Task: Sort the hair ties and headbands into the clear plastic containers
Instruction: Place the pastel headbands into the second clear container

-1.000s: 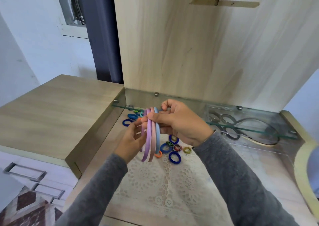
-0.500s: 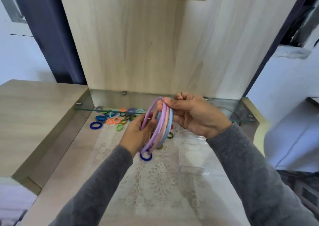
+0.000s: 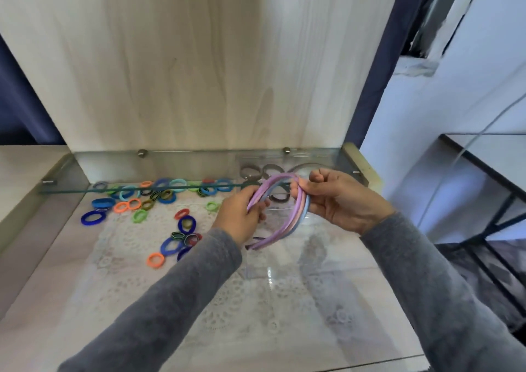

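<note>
We hold the headbands (image 3: 285, 227) (purple, pink, blue) above the lace mat (image 3: 227, 300), with left hand (image 3: 240, 220) and right hand (image 3: 341, 201) both curled round the bundle. Hair ties (image 3: 104, 202) lie loose across the mat's far left — nothing looks sorted yet.

Pale tabletop (image 3: 57, 300), with a white lace mat (image 3: 136, 272) laid across its middle. Glass shelf (image 3: 113, 169) on metal pegs along the far edge, against an upright light-wood panel (image 3: 185, 73). Dark blue curtain (image 3: 381, 81) behind, right. Black-framed side table (image 3: 489, 155) far right.
</note>
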The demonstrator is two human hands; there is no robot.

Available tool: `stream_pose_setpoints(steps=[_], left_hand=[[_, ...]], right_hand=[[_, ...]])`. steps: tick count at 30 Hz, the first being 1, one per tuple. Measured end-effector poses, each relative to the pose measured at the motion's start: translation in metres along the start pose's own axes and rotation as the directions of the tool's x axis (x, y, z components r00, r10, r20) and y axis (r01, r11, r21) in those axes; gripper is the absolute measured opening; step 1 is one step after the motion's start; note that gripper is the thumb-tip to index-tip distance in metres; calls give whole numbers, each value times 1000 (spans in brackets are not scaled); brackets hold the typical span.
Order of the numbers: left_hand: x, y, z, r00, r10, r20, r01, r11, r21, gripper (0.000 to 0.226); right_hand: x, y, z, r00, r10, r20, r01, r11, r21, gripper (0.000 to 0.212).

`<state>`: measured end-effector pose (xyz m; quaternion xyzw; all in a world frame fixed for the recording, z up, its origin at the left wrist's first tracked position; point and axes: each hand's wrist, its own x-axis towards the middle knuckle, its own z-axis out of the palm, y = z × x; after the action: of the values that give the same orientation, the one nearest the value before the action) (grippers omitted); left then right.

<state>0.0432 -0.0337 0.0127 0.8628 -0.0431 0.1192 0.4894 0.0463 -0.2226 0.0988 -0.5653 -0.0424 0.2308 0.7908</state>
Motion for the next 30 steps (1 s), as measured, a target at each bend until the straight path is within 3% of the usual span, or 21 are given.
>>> stream_pose_setpoints(steps=[2, 5, 9, 13, 18, 24, 30], left_hand=[[2, -5, 6, 998, 55, -11, -53, 994, 94, 22], [4, -14, 14, 965, 259, -51, -240, 941, 237, 28], [-2, -21, 21, 900, 424, -99, -381, 878, 290, 32], [-7, -22, 29, 922, 376, -92, -347, 908, 236, 38], [-14, -22, 32, 972, 224, -76, -212, 968, 137, 20], [-12, -29, 35, 965, 261, 2, -259, 955, 143, 22], [-8, -28, 32, 966, 243, 82, -255, 950, 179, 24]], right_hand=[[0, 9, -20, 1000, 9, -5, -9, 1000, -17, 34], [-2, 22, -45, 1000, -22, 12, 22, 999, -43, 32], [-6, 35, -62, 995, -57, 78, 62, 996, -63, 32], [-7, 43, -74, 993, -72, 98, 84, 988, -129, 31], [-4, 55, -85, 997, -52, 64, 68, 958, -278, 31], [0, 65, -85, 996, -12, -91, -32, 883, -469, 17], [2, 66, -78, 977, 23, -213, -132, 849, -512, 14]])
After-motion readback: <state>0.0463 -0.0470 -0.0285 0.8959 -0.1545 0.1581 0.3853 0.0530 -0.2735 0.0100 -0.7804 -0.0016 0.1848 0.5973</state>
